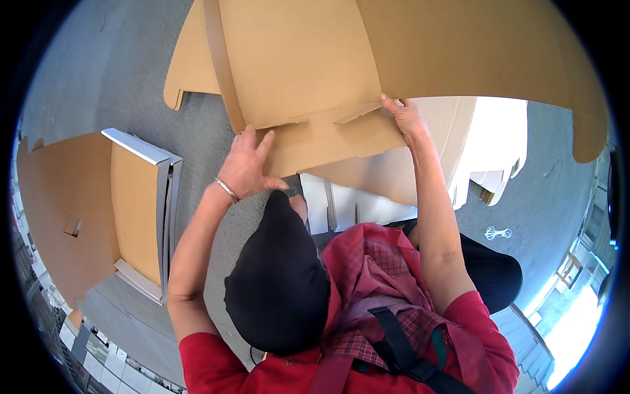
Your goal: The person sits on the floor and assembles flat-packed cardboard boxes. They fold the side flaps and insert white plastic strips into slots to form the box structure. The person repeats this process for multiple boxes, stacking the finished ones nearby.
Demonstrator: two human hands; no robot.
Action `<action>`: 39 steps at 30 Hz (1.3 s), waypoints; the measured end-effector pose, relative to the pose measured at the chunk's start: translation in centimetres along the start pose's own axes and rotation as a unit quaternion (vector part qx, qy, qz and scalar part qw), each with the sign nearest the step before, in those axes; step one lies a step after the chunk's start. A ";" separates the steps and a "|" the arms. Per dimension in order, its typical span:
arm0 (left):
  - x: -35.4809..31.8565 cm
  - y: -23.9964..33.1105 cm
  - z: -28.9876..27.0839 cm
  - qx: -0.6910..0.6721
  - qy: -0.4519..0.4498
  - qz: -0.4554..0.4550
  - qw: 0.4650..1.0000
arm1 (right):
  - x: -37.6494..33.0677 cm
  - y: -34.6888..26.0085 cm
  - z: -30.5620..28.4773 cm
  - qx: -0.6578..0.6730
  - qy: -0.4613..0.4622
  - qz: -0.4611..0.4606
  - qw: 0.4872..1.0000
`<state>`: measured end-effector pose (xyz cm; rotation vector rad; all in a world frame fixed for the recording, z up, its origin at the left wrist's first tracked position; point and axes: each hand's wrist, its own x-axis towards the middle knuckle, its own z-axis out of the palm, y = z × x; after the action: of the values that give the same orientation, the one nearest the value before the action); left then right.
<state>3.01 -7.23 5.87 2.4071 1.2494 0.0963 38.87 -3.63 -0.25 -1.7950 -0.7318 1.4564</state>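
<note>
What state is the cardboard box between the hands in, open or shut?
Open: the box shows its inside, and its wide flap spreads rightward.

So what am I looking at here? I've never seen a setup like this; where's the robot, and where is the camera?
There is no robot: these are a person's own bare hands. The one picture comes from a wide fisheye camera worn on the head, looking down, so straight edges bend toward the rim.

The left hand, fingers spread, touches the left corner of a large brown cardboard piece; the right hand is at the right end of its near flap. How firmly they grip, I can't tell.

On the grey floor, a partly folded cardboard box is at left, white-faced cardboard lies beyond the right forearm, and a small white object is at right.
</note>
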 end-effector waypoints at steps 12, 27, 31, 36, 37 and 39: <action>0.2 1.5 -1.0 -0.115 -0.098 -0.048 0.987 | -0.6 0.2 -2.7 -0.217 0.020 -0.052 0.975; 5.3 -0.8 -0.8 -0.268 -0.379 -0.082 0.882 | -6.1 6.7 -3.3 0.000 0.062 -0.066 0.996; 7.3 -1.8 -0.7 -0.307 -0.404 -0.154 0.848 | -5.3 6.0 -0.6 0.010 0.206 -0.077 0.976; 7.4 -4.3 3.5 -0.383 -0.373 -0.219 0.816 | -5.0 4.4 1.2 -0.010 0.262 -0.106 0.959; 7.2 -4.9 4.4 -0.405 -0.371 -0.223 0.805 | -4.8 4.4 1.3 -0.018 0.269 -0.113 0.956; 7.6 -4.0 3.8 -0.413 -0.361 -0.231 0.803 | -4.3 4.8 1.3 -0.026 0.283 -0.125 0.951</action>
<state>5.36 -0.43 -0.17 1.1529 1.0481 -0.3307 36.74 -9.65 -1.79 -1.9446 -0.6660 0.7058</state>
